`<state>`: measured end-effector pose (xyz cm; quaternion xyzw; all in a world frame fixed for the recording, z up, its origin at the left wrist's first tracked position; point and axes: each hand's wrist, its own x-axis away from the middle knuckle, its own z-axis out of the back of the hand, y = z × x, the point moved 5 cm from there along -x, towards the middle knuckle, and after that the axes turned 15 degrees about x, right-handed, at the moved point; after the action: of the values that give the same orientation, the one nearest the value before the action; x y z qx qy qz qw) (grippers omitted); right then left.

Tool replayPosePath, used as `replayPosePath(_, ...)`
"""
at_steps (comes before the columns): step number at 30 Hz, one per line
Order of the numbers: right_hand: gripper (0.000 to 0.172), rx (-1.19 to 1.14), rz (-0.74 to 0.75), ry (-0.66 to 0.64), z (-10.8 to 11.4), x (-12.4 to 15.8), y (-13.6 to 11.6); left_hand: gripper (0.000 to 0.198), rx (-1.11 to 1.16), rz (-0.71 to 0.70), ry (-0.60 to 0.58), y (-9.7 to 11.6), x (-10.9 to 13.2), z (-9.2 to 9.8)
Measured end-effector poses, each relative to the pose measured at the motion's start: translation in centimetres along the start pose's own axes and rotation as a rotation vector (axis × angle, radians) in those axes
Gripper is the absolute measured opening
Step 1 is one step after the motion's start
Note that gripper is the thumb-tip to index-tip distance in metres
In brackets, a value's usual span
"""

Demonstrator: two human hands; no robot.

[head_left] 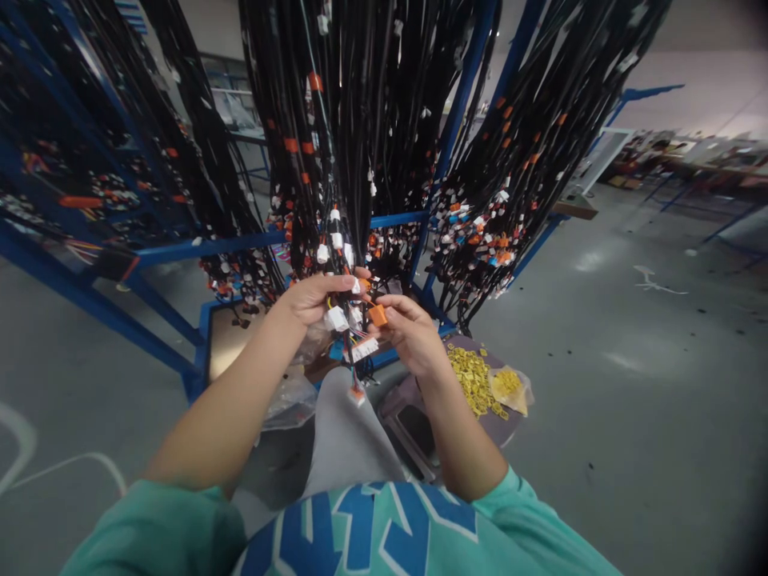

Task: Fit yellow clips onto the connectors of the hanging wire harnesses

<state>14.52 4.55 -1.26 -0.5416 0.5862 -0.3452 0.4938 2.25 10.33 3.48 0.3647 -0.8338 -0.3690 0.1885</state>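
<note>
Left hand [312,298] clenched on the limp hanging wire bundle [345,240] at 12 o'clock, right hand [411,328] pinching its orange connector [378,315]: light, rigid, probably brittle plastic, so best gripped by the housing sides, not the wires.

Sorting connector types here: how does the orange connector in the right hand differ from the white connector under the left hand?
The orange connector is pinched in the right hand fingertips; the white connector hangs free below the left hand. Orange against white. Both end wires from the hanging black bundle.
</note>
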Motion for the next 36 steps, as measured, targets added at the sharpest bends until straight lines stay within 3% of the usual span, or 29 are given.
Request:
replayPosePath(4, 0.036, -0.098, 0.004, -0.020, 0.4, -0.2, -0.6, 0.036, -0.047, 0.007, -0.053, 0.1, 0.1, -0.1)
replayPosePath(8, 0.035, -0.119, -0.001, -0.044, 0.4, -0.1, -1.2, 0.049, -0.241, -0.010, -0.100, 0.8, 0.1, 0.4)
replayPosePath(12, 0.035, -0.124, 0.033, -0.037, 0.0, -0.1, -1.5, 0.042, -0.462, 0.043, -0.137, 1.8, -0.1, 1.1)
replayPosePath(15, 0.035, -0.110, 0.073, 0.004, -0.5, -0.4, -1.5, 0.031, -0.501, 0.095, -0.128, 2.1, -0.2, 1.1)
replayPosePath(21, 0.028, 0.067, 0.252, 0.245, -1.2, -0.6, -1.5, 0.018, -0.267, 0.111, 0.057, 0.5, 0.0, 0.1)
replayPosePath(28, 0.011, 0.664, 0.532, 0.530, -1.4, 0.1, -3.2, 0.015, -0.020, 0.054, 0.104, -1.1, -0.4, -0.6)
replayPosePath(33, 0.015, 0.721, 0.542, 0.492, -1.5, -0.2, -3.1, 0.013, -0.021, 0.005, 0.181, -1.6, -1.0, 0.8)
replayPosePath(36, 0.020, 0.704, 0.530, 0.470, 1.2, -0.3, -2.4, 0.013, -0.021, -0.040, 0.152, -1.6, -1.0, 0.7)
